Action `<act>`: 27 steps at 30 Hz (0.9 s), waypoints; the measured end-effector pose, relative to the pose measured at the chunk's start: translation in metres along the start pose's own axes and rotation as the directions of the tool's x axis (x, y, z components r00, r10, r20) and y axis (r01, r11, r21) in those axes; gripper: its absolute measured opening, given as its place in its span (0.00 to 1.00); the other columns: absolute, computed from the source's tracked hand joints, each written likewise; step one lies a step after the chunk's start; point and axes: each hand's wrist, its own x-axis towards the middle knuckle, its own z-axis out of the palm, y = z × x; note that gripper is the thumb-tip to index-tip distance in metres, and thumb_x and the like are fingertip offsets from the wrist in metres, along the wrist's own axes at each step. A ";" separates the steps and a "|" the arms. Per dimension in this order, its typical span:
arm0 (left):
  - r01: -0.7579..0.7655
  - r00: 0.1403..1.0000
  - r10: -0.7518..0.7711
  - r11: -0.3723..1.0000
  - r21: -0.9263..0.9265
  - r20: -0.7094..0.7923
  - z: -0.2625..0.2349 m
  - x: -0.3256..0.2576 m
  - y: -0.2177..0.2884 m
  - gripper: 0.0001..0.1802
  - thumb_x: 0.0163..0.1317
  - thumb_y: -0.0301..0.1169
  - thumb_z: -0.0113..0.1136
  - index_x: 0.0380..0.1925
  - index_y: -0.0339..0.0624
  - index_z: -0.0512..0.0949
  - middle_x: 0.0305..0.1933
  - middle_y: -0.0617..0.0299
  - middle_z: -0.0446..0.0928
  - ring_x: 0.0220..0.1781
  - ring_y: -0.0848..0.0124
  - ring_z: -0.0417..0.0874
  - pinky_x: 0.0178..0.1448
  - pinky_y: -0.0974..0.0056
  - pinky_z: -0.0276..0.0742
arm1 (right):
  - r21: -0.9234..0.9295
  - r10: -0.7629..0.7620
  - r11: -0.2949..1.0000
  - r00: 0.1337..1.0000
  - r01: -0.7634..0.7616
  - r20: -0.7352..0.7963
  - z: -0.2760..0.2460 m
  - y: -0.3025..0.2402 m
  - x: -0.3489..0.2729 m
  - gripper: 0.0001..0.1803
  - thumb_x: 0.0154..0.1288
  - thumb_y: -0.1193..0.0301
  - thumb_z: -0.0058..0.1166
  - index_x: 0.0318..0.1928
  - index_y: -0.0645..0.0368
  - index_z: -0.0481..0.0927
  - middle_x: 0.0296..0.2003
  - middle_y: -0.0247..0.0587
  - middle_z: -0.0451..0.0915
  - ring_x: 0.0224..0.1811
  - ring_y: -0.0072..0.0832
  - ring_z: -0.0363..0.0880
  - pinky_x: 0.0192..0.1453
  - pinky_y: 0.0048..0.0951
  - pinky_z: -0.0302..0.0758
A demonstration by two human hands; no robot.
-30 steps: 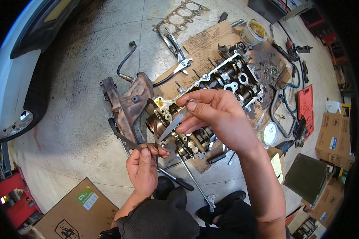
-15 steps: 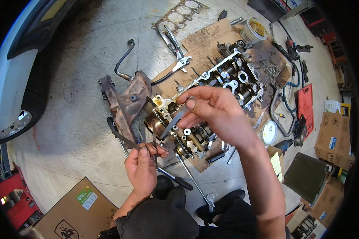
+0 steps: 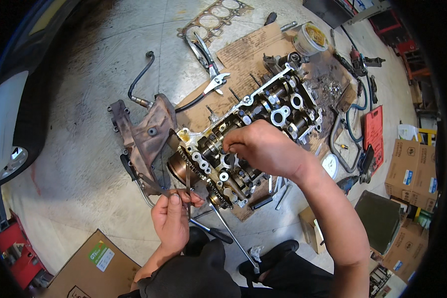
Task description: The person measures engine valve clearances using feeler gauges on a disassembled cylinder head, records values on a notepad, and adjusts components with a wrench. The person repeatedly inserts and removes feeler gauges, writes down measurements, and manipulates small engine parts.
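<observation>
While the left hand has its thumb pressed down on a couple of thin dark strips, one of them pointing away toward the far side, the right hand is over the middle of the engine head, fingers bunched and looks to be pinching a dark blade. Only a bit of that shows under the fingertips, so its far end can't be made out.

Handling-wise, the strips and blade are probably featherlight, springy metal, easy to kink, and likely a bit slick if there's oil on them. Best held flat between thumb and finger, close to the end being worked. The head sits on cardboard on the floor, angled from near left to far right, and would be a different story: heavy, rigid, oily-looking, so the outer casting edges seem a safer grab than the shafts or the chain.

As for labels, the box at near left wears a green and white sticker, plus a dark emblem cut off by the picture's edge. The cartons on the right have blue and white stickers and dark print. Nothing readable shows on the strips or the blade.
</observation>
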 end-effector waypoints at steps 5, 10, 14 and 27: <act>0.002 1.000 -0.002 0.999 -0.046 0.001 -0.003 0.003 -0.003 0.15 0.76 0.35 0.44 0.35 0.33 0.71 0.36 0.50 0.78 0.38 0.63 0.80 0.48 0.58 0.77 | -0.048 0.039 0.998 0.996 -0.035 0.085 0.006 -0.004 0.007 0.10 0.53 0.81 0.52 0.34 0.62 0.85 0.29 0.56 0.81 0.38 0.50 0.83 0.46 0.42 0.79; 0.006 1.000 -0.005 0.998 -0.061 0.005 -0.007 0.005 -0.005 0.14 0.76 0.33 0.45 0.36 0.32 0.71 0.37 0.49 0.78 0.39 0.63 0.80 0.48 0.58 0.77 | -0.164 0.044 0.986 0.989 -0.020 0.142 0.008 -0.010 0.006 0.09 0.50 0.80 0.53 0.31 0.61 0.84 0.29 0.53 0.83 0.37 0.49 0.83 0.45 0.42 0.79; 0.006 1.000 -0.006 0.998 -0.060 0.000 -0.008 0.006 -0.004 0.15 0.76 0.34 0.45 0.36 0.32 0.71 0.37 0.50 0.78 0.39 0.63 0.80 0.47 0.58 0.77 | -0.331 -0.056 0.938 0.988 0.102 0.145 0.008 -0.019 0.001 0.07 0.54 0.75 0.52 0.28 0.59 0.84 0.28 0.49 0.83 0.35 0.45 0.84 0.42 0.41 0.80; 0.006 1.000 -0.005 0.999 -0.051 0.011 -0.006 0.002 -0.001 0.14 0.76 0.34 0.45 0.36 0.33 0.71 0.38 0.50 0.78 0.40 0.63 0.80 0.48 0.58 0.76 | -0.389 -0.174 0.888 0.963 0.244 0.206 0.012 -0.034 0.010 0.07 0.54 0.71 0.51 0.24 0.58 0.80 0.23 0.46 0.80 0.30 0.43 0.83 0.36 0.39 0.78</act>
